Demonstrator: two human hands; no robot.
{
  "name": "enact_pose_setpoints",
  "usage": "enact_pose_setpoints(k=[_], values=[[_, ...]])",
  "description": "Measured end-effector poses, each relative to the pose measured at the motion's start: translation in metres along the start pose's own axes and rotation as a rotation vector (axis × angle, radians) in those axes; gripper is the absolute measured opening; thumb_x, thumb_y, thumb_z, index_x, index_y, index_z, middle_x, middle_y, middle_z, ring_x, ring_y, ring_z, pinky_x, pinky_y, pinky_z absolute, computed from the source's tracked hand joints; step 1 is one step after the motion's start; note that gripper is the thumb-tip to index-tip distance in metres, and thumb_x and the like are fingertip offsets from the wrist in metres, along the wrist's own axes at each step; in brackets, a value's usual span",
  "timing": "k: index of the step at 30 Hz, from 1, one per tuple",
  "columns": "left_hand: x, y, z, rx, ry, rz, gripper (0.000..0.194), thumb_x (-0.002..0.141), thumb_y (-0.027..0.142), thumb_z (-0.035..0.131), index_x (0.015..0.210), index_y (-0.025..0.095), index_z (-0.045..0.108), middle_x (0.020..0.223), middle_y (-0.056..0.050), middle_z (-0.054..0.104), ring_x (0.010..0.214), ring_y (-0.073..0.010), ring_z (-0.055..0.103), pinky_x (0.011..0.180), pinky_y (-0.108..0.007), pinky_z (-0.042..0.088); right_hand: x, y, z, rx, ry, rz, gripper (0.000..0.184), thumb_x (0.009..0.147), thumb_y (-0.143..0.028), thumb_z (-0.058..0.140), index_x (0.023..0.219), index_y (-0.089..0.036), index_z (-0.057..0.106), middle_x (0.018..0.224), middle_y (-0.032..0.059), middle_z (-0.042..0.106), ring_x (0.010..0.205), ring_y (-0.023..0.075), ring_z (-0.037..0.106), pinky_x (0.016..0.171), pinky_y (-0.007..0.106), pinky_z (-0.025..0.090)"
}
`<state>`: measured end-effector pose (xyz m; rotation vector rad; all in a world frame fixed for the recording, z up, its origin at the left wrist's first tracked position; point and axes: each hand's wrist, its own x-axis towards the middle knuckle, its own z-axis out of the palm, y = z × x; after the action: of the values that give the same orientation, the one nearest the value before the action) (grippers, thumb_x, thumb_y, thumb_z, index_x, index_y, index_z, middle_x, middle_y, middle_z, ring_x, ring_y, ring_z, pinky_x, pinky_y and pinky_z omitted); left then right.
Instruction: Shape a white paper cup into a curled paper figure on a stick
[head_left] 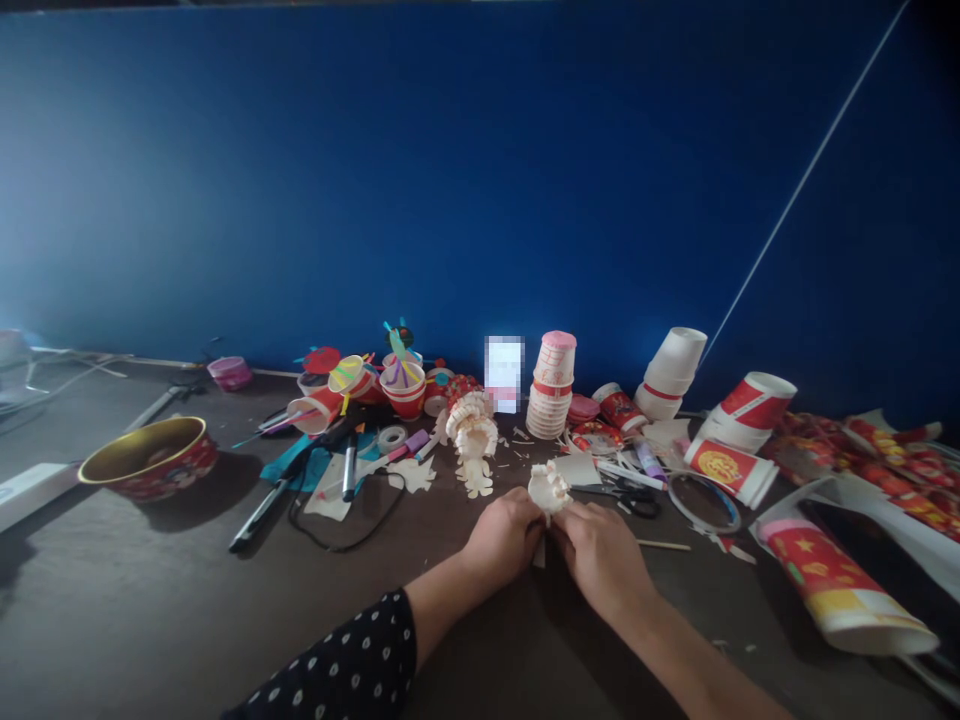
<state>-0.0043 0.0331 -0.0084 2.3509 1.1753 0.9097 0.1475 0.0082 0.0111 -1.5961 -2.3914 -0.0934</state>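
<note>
In the middle of the desk, my left hand point(502, 537) and my right hand point(606, 553) meet at a small white cut-paper piece point(549, 488) with a curled, notched edge. The fingers of both hands are closed around its lower end, and a narrow white strip shows below them. My fingertips are partly hidden behind the knuckles. Beyond my left hand stands a similar white layered paper shape point(472, 440) with scalloped edges. Black-handled scissors point(640, 502) lie to the right of the piece, and a thin wooden stick point(664, 545) rests beside my right hand.
A stack of paper cups point(550, 405) stands at the back, left of more stacked cups point(670, 375). A gold-rimmed bowl point(161, 470) is at left, near a box cutter point(259, 515) and decorated cups point(405, 385). A red paper cup point(832, 575) lies at right.
</note>
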Motion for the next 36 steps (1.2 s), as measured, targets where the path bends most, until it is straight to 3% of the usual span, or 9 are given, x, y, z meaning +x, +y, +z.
enact_pose_setpoints(k=[14, 24, 36], values=[[-0.001, -0.003, 0.002, -0.005, -0.01, 0.012, 0.016, 0.07, 0.004, 0.048, 0.062, 0.014, 0.058, 0.07, -0.003, 0.055, 0.071, -0.0147, 0.05, 0.063, -0.022, 0.039, 0.001, -0.007, 0.001, -0.01, 0.049, 0.004, 0.02, 0.078, -0.009, 0.048, 0.071, -0.019, 0.062, 0.072, 0.0018, 0.064, 0.072, 0.0161, 0.055, 0.069, 0.029, 0.027], [-0.001, -0.001, 0.001, 0.019, -0.016, 0.0, 0.018, 0.071, 0.005, 0.046, 0.06, 0.014, 0.058, 0.069, -0.003, 0.054, 0.069, -0.014, 0.049, 0.063, -0.022, 0.039, 0.001, -0.01, -0.004, -0.01, 0.001, 0.075, 0.018, 0.081, -0.014, 0.047, 0.074, -0.02, 0.062, 0.078, 0.0024, 0.065, 0.076, 0.0163, 0.057, 0.065, 0.026, 0.031], [0.0, -0.001, 0.001, 0.037, -0.044, -0.022, 0.017, 0.07, 0.005, 0.047, 0.062, 0.013, 0.059, 0.071, -0.004, 0.055, 0.071, -0.0146, 0.05, 0.064, -0.022, 0.039, 0.001, -0.006, 0.002, 0.016, 0.036, 0.074, 0.015, 0.081, -0.014, 0.046, 0.074, -0.019, 0.059, 0.08, 0.0025, 0.063, 0.076, 0.0153, 0.057, 0.061, 0.024, 0.031]])
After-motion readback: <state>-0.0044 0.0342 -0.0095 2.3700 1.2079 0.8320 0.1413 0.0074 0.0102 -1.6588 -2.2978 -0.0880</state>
